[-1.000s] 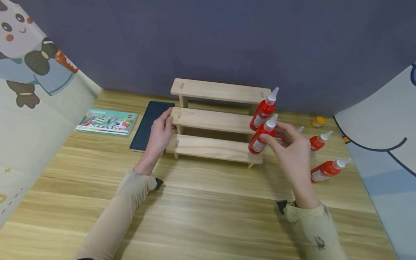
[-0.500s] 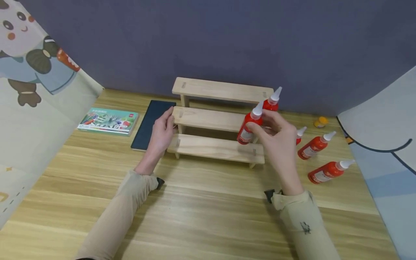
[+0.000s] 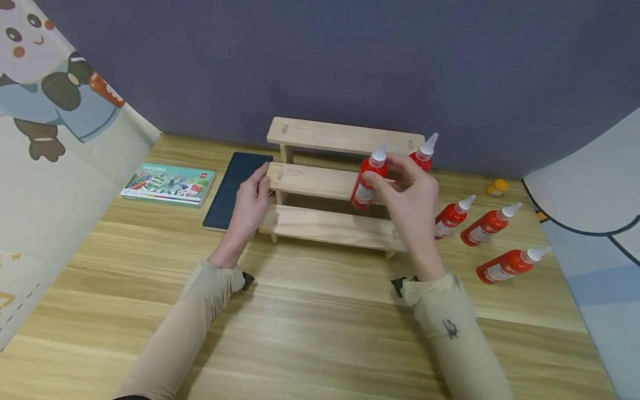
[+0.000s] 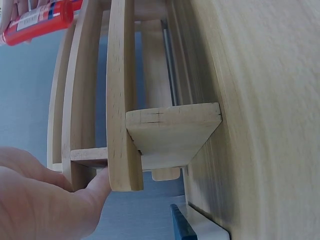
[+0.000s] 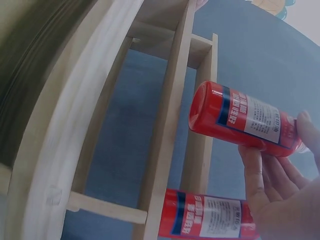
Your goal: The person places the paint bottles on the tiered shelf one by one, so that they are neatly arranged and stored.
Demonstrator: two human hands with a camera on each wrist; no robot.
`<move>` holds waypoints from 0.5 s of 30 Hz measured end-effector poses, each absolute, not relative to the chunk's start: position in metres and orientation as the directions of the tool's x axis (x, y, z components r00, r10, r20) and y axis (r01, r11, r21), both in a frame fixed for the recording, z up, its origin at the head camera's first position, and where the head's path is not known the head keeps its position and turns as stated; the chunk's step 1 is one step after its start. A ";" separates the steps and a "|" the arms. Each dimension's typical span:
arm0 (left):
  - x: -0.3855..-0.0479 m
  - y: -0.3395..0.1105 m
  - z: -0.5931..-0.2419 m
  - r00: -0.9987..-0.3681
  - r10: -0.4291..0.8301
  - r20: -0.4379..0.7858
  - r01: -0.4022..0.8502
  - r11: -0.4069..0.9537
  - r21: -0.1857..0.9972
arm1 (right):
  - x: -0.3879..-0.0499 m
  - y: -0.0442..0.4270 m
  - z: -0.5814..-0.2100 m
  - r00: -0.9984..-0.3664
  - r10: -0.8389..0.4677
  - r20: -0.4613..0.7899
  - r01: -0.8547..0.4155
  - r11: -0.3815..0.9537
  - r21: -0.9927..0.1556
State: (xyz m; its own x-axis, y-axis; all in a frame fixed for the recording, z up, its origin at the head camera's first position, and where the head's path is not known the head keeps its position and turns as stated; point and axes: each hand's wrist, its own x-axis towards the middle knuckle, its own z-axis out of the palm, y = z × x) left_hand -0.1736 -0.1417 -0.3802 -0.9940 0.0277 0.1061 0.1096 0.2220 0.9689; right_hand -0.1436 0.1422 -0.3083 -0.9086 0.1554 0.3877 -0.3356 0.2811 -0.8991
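Note:
My right hand (image 3: 411, 201) pinches the upper part of a red bottle (image 3: 364, 186) with a white pointed nozzle. This bottle hangs slightly tilted at the middle tier of a three-step wooden shelf (image 3: 330, 225); in the right wrist view its base (image 5: 201, 107) appears raised off the board. A second red bottle (image 5: 210, 217) stands at the middle tier's right end, partly hidden behind my right hand in the head view. At the shelf's left side, my left hand (image 3: 251, 201) grips the end of the middle board, its thumb and fingers around it in the left wrist view.
Three more red bottles (image 3: 484, 226) stand on the table (image 3: 310, 322) right of the shelf. Behind them is a small yellow-capped jar (image 3: 497, 188). A dark notebook (image 3: 230, 191) and a colourful booklet (image 3: 167, 186) lie to the left. A dark wall panel (image 3: 320, 61) rises behind.
My right hand has carried the bottle leftward and slightly up, away from the standing bottle at the shelf's right end. The left hand keeps its hold on the shelf.

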 end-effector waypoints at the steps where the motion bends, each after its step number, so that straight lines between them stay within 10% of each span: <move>1: -0.174 -0.142 -0.380 -0.994 0.028 0.107 0.110 0.222 0.969 | -0.146 0.140 -0.309 -0.906 0.156 0.392 -0.344 0.267 -0.900; 15: -0.172 -0.141 -0.379 -0.993 0.018 0.115 0.116 0.237 0.964 | -0.166 0.121 -0.313 -0.900 0.154 0.407 -0.355 0.281 -0.892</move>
State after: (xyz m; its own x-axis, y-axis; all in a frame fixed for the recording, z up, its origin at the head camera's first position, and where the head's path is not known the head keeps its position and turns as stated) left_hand -0.1722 -0.1408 -0.3789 -0.9932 0.0177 0.1153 0.1162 0.2372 0.9645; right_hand -0.1660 0.1207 -0.3134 -0.9002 0.1543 0.4072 -0.3551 0.2811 -0.8916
